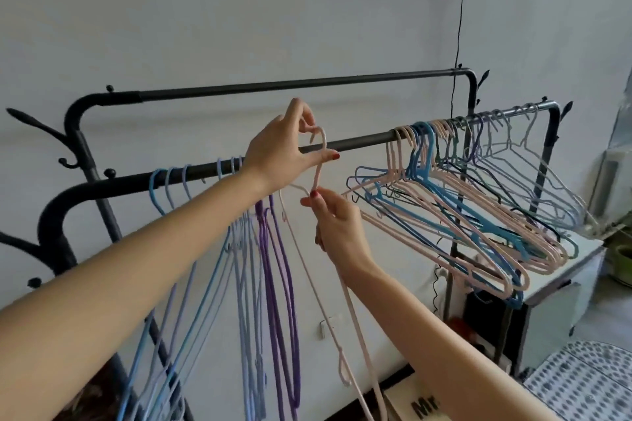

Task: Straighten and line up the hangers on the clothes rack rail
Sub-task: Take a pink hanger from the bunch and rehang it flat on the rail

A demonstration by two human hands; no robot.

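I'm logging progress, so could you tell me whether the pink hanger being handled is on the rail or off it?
Apparently off: the pink hanger is pinched in both hands, its hook tip raised above the front rail.

Left hand [277, 154] raised, fingers pinched; right hand [337, 225] just below, fingertips pinched

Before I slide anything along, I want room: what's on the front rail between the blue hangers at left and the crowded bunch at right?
In the head view, only the pink hanger, held by both hands; the front rail is otherwise bare.

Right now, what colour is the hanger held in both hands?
Pale pink hanger, seen in the head view, gripped by the left hand and right hand.
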